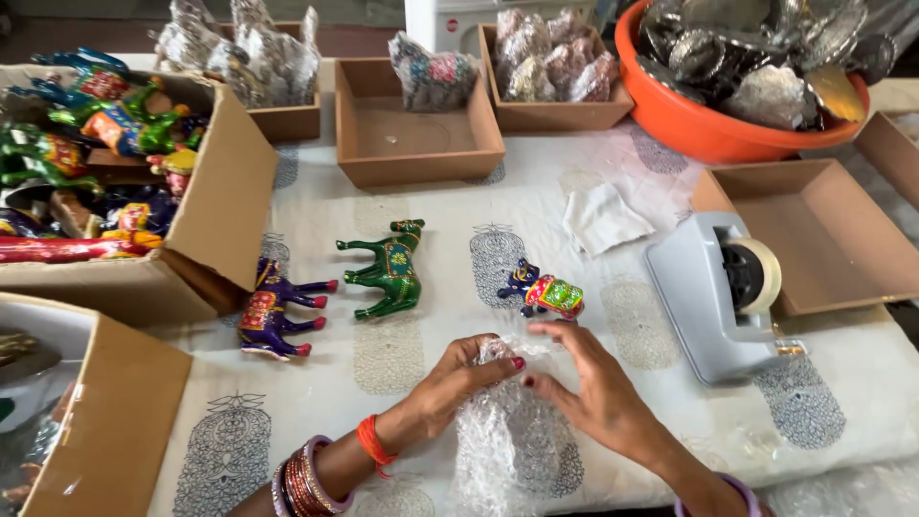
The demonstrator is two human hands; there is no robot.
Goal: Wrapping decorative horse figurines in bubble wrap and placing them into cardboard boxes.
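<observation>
Head view: both hands on bubble wrap (507, 431) on counter (316, 383).
Left hand (458, 378): fingers curled, gripping wrap.
Right hand (589, 383): fingers half-open, pinching wrap.
Nearby: blue elephant figurine (541, 290).

- 1 cam only, head-worn, looks steeply down and fwd over table (574, 191)
- close to hands at 6 o'clock, boxes far at 12

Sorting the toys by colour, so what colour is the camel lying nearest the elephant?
Green camel, with a red patterned saddle, seen in the head view.
</observation>
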